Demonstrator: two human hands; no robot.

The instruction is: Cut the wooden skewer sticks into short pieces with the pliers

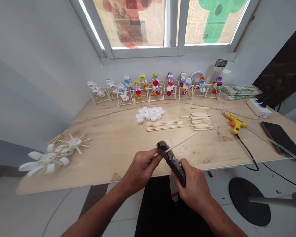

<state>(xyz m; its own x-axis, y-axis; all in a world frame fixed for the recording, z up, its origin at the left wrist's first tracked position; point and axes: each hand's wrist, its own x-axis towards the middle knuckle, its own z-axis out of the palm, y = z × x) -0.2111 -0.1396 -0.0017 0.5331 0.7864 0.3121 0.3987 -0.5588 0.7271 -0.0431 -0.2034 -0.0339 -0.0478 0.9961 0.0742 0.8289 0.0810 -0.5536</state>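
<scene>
My right hand [193,184] is wrapped round the handles of dark pliers [174,163], whose jaws point up and to the left. A thin wooden stick [184,141] passes through the jaws, its long end reaching up and to the right. At the jaws, my left hand [145,164] pinches the stick's other end between thumb and fingers. Beyond the hands lie a row of long sticks [164,125] and a pile of shorter sticks [201,120]. White bottle caps [150,113] sit in a cluster behind the long sticks.
Stick frames with coloured caps [156,87] line the back of the table [108,141]. White cap-and-stick wheels [48,158] lie at left. A yellow glue gun [234,123], phone [283,140], white power strip [259,108] and bottle [219,70] are at right.
</scene>
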